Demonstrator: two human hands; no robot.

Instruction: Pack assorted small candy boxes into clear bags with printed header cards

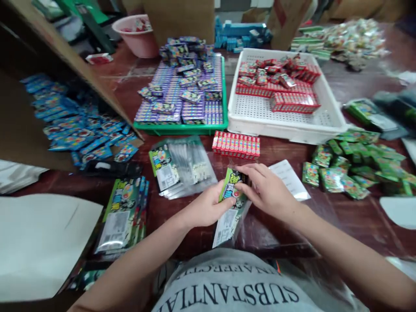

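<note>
A green and black printed plastic pouch is held upright but tilted in front of my body. My left hand grips its left side, thumb across the front. On the upper right, my right hand pinches the pouch near its top edge. Beyond my hands lies a row of red and white small boxes. Left of that, a fanned stack of clear pouches rests on the table. Filled-looking pouches are piled further left. A white paper lies partly behind my right hand.
A green tray holds purple boxes; beside it a white basket holds red packs. Blue packets spill from a cardboard box at left. Green packets are heaped at right. A pink tub stands behind.
</note>
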